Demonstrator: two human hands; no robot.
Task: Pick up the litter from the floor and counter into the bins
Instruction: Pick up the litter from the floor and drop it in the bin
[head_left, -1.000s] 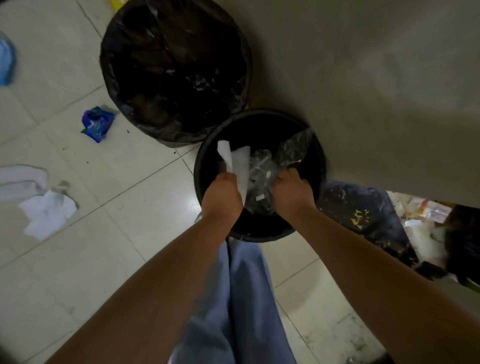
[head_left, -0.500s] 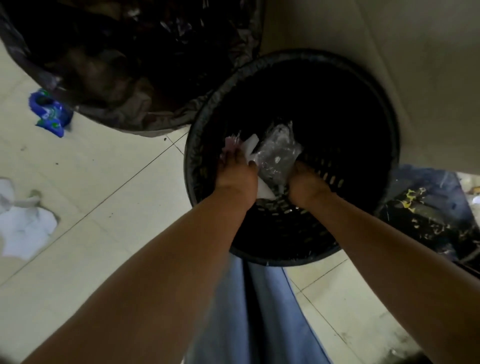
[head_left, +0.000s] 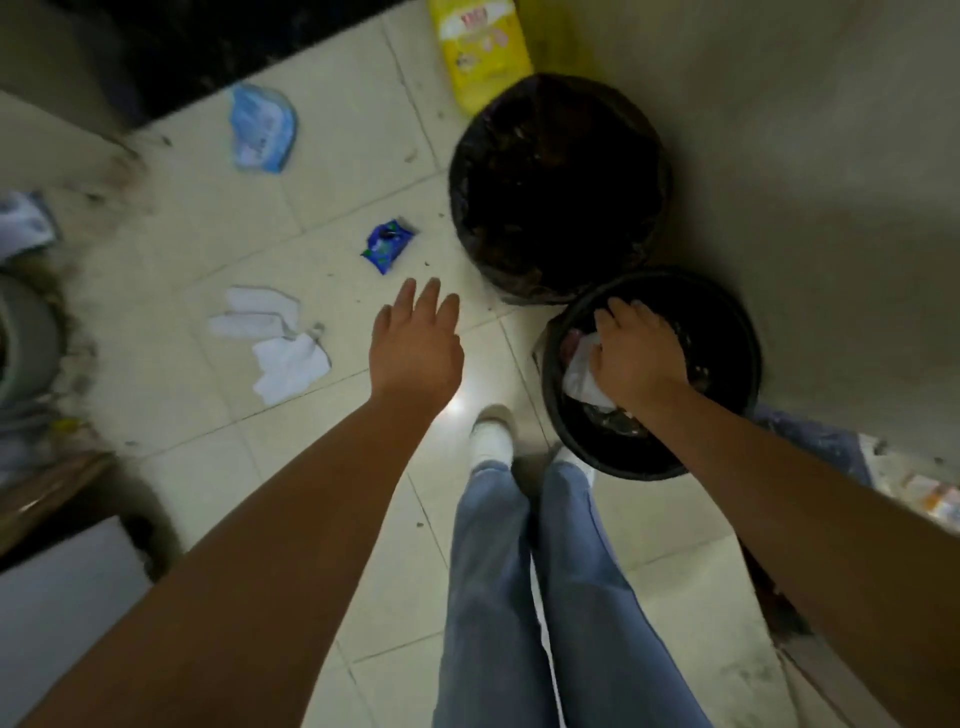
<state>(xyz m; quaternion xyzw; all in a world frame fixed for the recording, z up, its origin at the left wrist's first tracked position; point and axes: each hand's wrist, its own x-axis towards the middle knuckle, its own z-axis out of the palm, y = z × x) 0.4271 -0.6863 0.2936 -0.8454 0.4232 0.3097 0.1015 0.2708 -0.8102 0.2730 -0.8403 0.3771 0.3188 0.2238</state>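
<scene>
My right hand (head_left: 635, 356) is down inside the small black bin (head_left: 737, 322), fingers pressed on white paper (head_left: 582, 376) that lies in the bin. My left hand (head_left: 415, 343) hovers over the floor, empty, fingers spread. Just beyond its fingertips lies a blue wrapper (head_left: 387, 245). To its left sit crumpled white papers (head_left: 275, 340). A light blue packet (head_left: 263, 128) lies farther away on the tiles. A larger bin with a black bag (head_left: 558, 187) stands behind the small one.
A yellow bag (head_left: 480, 49) leans by the wall behind the big bin. The wall (head_left: 805, 130) runs along the right. A pale box (head_left: 62, 597) and clutter stand at the left. My legs in blue trousers (head_left: 519, 597) and white shoes stand by the small bin.
My left hand has let go of the paper, come out of the small bin and swung left over the floor. The view has pulled back and up. My right hand stays in the bin.
</scene>
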